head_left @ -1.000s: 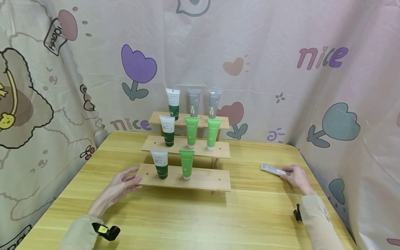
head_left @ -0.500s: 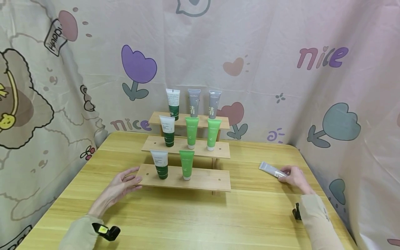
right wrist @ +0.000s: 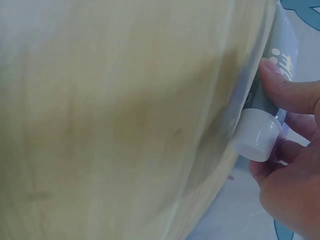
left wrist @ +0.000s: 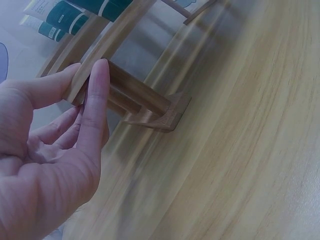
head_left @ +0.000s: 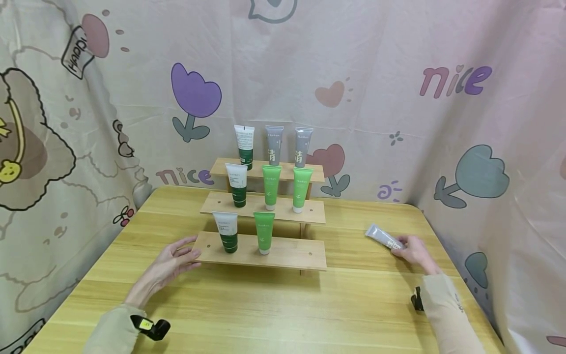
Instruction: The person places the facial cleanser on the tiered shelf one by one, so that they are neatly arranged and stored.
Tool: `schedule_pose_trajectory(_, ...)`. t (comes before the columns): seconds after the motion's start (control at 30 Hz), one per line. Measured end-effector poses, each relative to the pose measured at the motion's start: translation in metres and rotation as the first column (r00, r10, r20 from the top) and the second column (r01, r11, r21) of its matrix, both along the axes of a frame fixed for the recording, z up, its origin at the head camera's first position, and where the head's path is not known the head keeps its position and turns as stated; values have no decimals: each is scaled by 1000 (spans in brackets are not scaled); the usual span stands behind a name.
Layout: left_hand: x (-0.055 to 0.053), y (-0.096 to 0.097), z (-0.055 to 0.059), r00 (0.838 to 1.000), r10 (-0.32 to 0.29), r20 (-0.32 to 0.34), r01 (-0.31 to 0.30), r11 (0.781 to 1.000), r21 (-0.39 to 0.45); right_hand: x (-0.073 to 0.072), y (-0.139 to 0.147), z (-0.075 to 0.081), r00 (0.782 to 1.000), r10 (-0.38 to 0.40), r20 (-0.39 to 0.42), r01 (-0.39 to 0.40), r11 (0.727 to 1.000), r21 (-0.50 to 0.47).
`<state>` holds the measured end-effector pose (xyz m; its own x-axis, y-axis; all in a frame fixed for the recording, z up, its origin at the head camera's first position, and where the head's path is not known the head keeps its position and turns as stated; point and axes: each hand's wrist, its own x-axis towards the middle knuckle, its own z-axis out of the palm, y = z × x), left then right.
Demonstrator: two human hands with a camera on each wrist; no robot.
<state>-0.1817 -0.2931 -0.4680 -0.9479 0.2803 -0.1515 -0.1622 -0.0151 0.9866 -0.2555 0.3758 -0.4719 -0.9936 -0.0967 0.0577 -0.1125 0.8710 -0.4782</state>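
Note:
My right hand (head_left: 414, 251) grips a grey squeeze tube (head_left: 382, 237) near its capped end, low over the right part of the table. In the right wrist view the tube's white cap (right wrist: 256, 135) shows beside the curled fingers, with the thumb on the tube's body. My left hand (left wrist: 55, 145) pinches the left end of the bottom shelf of a three-tier wooden stand (head_left: 283, 256) between thumb and fingers. On that bottom shelf stand a white-and-green tube (head_left: 227, 232) and a bright green tube (head_left: 264, 233), both upright on their caps.
The middle shelf carries one white-and-green tube (head_left: 238, 184) and two green tubes (head_left: 301, 190). Up top are a white-and-green tube (head_left: 245, 146) and two grey tubes (head_left: 274, 145). A patterned curtain (head_left: 367, 59) hangs behind and beside the wooden table (head_left: 247, 314).
The right hand has shifted slightly left with the grey tube, whose far end has swung up and whose printed face shows more. My left hand keeps its place on the shelf end.

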Motion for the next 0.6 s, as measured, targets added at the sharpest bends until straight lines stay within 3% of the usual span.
schedule_pose_trajectory(0.33, -1, 0, -1, 1000, 16, -7, -16, 999, -29, 0, -10, 5, 998, -20, -68, 16, 998, -55)
schedule_pose_trajectory(0.6, -1, 0, -1, 1000, 9, -2, -9, 1000, -15, 4, -24, 15, 998, -65, -8, 63, 983, -174)
